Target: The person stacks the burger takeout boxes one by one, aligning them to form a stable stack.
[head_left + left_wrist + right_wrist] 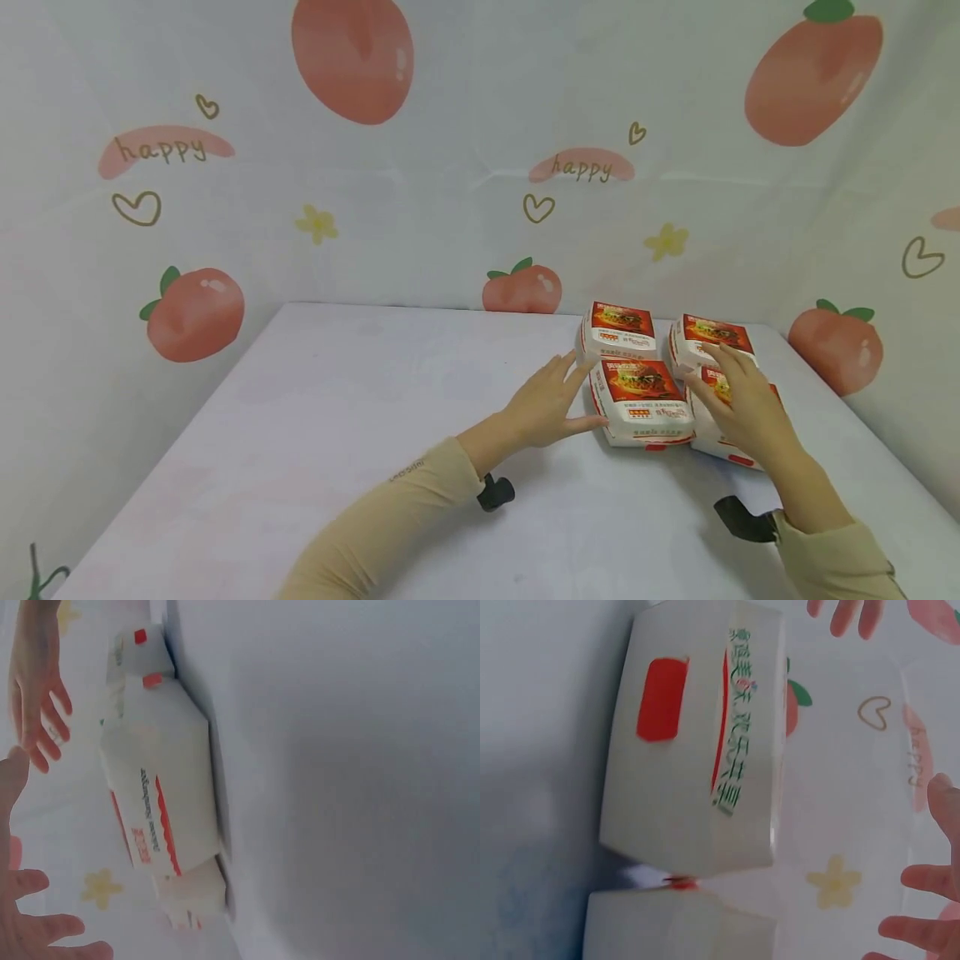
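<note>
White backdrop [427,192] encloses table [360,392] at rear and both sides. Motifs behind table: peaches [356,62], hearts [137,208], yellow flowers [317,224], "happy" lettering [167,152].

The head view looks down, sharing boxes [645,402] with close, sideways wrist views.

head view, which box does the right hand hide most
The front-right box: the right hand hides much of it, only part of the back-right box, and neither left box.

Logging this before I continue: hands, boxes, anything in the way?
Left hand open beside front-left box; right hand open above front-right box. Back-left box, back-right box behind. In head view, right hand partly hides both right boxes.
</note>
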Demonstrator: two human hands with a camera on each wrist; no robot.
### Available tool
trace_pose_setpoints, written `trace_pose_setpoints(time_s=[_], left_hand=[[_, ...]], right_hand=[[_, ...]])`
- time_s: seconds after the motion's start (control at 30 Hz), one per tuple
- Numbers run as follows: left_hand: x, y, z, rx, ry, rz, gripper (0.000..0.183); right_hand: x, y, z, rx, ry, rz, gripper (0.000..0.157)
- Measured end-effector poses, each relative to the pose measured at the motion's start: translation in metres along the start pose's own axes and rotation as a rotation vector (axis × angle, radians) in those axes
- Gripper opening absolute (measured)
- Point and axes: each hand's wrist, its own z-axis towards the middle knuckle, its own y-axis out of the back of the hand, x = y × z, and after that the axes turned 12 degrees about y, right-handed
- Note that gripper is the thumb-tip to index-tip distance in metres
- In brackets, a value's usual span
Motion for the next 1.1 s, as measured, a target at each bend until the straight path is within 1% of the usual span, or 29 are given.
trace_pose_setpoints(time_s=[0.13,0.2,0.3,0.43,0.7,0.8,1.0,1.1], left_hand=[[-0.012,-0.009,0.006,-0.014,-0.004,0.01,0.083],[-0.018,-0.013,0.009,-0.017,-0.005,0.005,0.085],[-0.025,-0.018,0.013,-0.01,0.006,-0.028,0.087],[-0.032,-0.025,0.018,0.011,0.044,-0.071,0.091],[-0.04,-0.038,0.023,0.053,0.115,-0.117,0.098],[-0.042,-0.04,0.024,0.057,0.125,-0.116,0.101],[-0.045,-0.043,0.026,0.042,0.149,-0.069,0.102],[-0.047,-0.044,0.028,0.051,0.172,-0.08,0.103]], right_hand=[[-0.011,0.0,-0.009,-0.025,-0.01,-0.011,0.066],[-0.016,0.0,-0.014,-0.029,-0.028,-0.011,0.066],[-0.023,-0.001,-0.02,-0.041,-0.05,-0.014,0.066],[-0.032,-0.001,-0.028,-0.036,-0.081,-0.027,0.067],[-0.047,-0.003,-0.036,-0.009,-0.142,-0.05,0.072],[-0.051,-0.004,-0.037,0.0,-0.162,-0.057,0.073],[-0.055,-0.005,-0.038,0.017,-0.196,-0.057,0.074],[-0.057,-0.005,-0.038,0.017,-0.194,-0.053,0.074]])
